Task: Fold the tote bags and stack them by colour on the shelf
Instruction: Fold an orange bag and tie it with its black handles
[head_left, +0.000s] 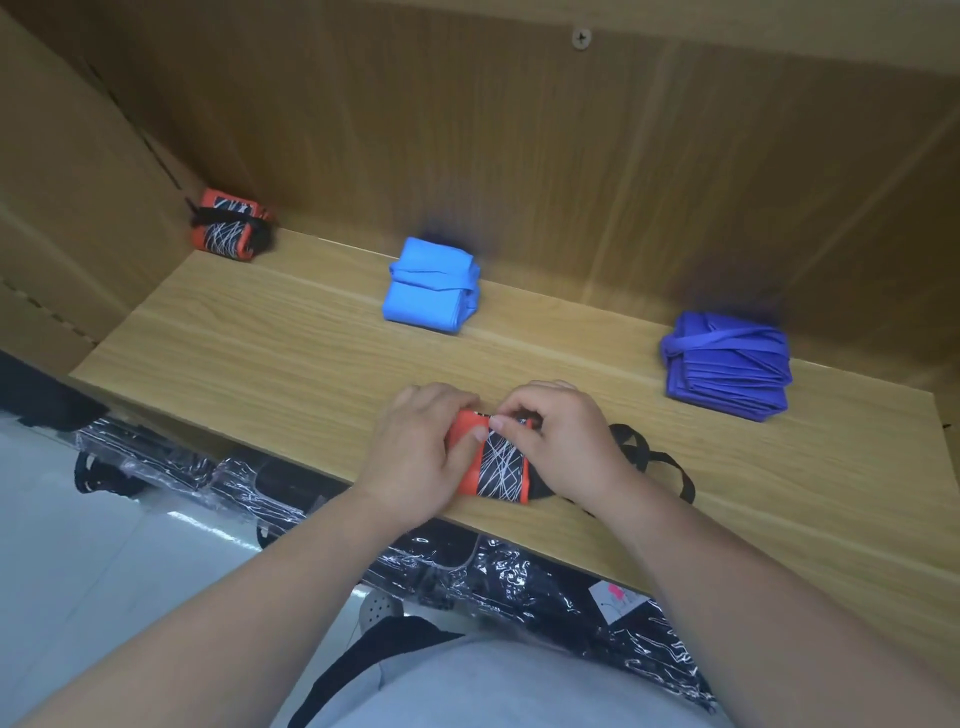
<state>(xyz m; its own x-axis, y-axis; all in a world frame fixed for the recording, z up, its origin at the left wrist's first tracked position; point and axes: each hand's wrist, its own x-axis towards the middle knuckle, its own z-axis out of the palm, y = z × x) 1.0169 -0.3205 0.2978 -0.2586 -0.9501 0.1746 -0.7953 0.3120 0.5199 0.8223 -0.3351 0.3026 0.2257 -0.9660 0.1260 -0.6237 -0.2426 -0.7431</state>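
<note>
An orange tote bag with a black-and-white scribble panel (497, 464) lies folded small near the front edge of the wooden shelf (270, 358). My left hand (415, 457) grips its left side, thumb on top. My right hand (566, 441) pinches its upper right corner; the bag's black straps (649, 457) trail out to the right. A matching folded orange bag (228, 226) sits in the back left corner. A light blue stack (432, 286) stands at the back middle, a purple stack (727, 364) to the right.
The shelf's back panel (519, 156) and left side wall (67, 208) close it in. Below the shelf's front edge lie black items wrapped in clear plastic (260, 493) on a pale floor (78, 545).
</note>
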